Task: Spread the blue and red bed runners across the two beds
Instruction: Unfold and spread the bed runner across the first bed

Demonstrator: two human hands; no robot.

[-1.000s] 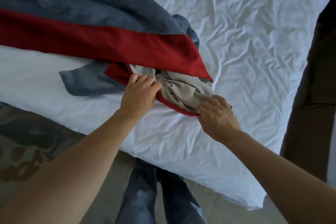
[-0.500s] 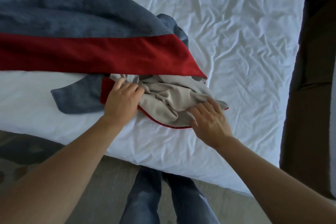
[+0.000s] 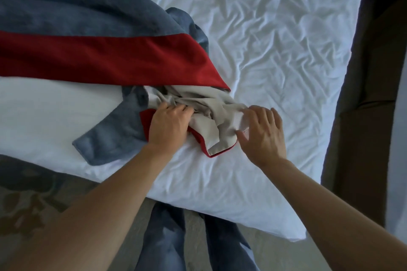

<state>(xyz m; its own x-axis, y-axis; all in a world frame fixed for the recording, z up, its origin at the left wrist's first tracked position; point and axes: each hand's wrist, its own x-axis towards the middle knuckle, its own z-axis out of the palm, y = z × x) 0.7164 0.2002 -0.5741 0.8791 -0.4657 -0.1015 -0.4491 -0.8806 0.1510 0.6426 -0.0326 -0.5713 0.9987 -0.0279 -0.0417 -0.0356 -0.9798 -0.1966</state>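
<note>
Runner [image 3: 105, 59] lies partly spread on the white bed [image 3: 275, 50], its near end bunched where I grip with my left hand [image 3: 168, 126], right hand [image 3: 263, 133] open beside it; most spreading remains.

You face 1 bed [image 3: 275, 35] under a wrinkled white sheet, its near edge over patterned carpet [image 3: 28, 200]. On its left half lies the blue and red runner [image 3: 99, 50], its near end bunched, beige lining [image 3: 211, 114] up.
</note>
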